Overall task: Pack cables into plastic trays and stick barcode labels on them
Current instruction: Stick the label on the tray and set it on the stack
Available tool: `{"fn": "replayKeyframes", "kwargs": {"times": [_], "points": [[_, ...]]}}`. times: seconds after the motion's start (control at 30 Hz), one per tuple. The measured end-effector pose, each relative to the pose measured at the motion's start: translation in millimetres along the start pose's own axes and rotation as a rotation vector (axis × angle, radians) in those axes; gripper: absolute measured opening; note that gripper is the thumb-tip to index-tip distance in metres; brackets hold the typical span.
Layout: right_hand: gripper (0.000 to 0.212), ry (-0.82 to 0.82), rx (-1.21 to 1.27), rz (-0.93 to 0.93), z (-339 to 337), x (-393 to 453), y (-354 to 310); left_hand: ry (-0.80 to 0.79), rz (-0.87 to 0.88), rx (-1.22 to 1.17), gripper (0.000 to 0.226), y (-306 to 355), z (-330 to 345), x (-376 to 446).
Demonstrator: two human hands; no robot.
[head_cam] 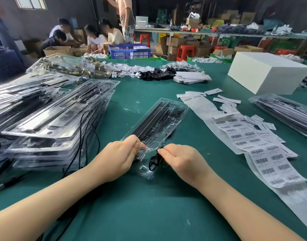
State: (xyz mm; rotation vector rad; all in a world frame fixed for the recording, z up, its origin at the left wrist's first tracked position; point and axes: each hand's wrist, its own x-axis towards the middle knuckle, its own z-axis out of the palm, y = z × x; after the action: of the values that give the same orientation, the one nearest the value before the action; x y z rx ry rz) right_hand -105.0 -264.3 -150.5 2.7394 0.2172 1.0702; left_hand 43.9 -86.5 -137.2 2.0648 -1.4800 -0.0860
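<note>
The clear plastic tray [158, 122] lies mid-table, its long axis running from near-left to far-right. Both hands meet at its near end: the left hand [120, 154] pinches the rim, the right hand [179, 159] pinches the black cable [154, 162].

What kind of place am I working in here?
Most likely a small packing workshop: stacked clear trays of cables, barcode label sheets on a green table, cardboard boxes behind.

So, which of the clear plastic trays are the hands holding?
The single tray lying alone at the table's centre; left hand and right hand pinch its near end. The others lie in stacks at the sides.
</note>
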Motion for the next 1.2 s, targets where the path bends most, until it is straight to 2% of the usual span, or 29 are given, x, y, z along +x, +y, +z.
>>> {"fn": "replayKeyframes", "kwargs": {"times": [0.07,0.17,0.37,0.43,0.53,0.63,0.7,0.9,0.97,1.1,1.2], "points": [[0.009,-0.050,-0.052,0.017,0,9,-4,-0.015,0.005,-0.004,0.020,0,1,0],[0.021,-0.131,-0.141,0.049,0,20,-9,-0.014,0.008,0.002,0.014,-1,1,0],[0.030,-0.529,-0.306,0.089,1,27,-19,-0.038,0.020,0.030,0.017,7,-3,-2],[0.031,-0.589,-0.301,0.126,2,33,-22,-0.037,0.031,0.041,0.020,12,-4,-5],[0.018,-0.585,-0.268,0.138,-1,36,-25,0.012,0.074,0.143,0.036,17,1,-8],[0.035,-0.660,-0.048,0.254,4,34,-17,0.068,0.129,0.269,0.048,21,6,-7],[0.038,-0.648,0.088,0.297,3,33,-10,0.106,0.164,0.307,0.052,22,7,-8],[0.057,-0.669,0.566,0.420,-10,18,12,0.131,0.144,0.347,0.043,26,11,-8],[0.055,-0.706,0.672,0.458,-11,13,19,0.130,0.131,0.344,0.036,28,11,-7],[0.034,-0.624,0.658,0.484,-9,18,22,0.093,0.121,0.366,0.028,26,9,-2],[0.028,-0.562,0.466,0.511,-2,19,7,0.057,0.139,0.337,0.032,24,6,-3]]}}
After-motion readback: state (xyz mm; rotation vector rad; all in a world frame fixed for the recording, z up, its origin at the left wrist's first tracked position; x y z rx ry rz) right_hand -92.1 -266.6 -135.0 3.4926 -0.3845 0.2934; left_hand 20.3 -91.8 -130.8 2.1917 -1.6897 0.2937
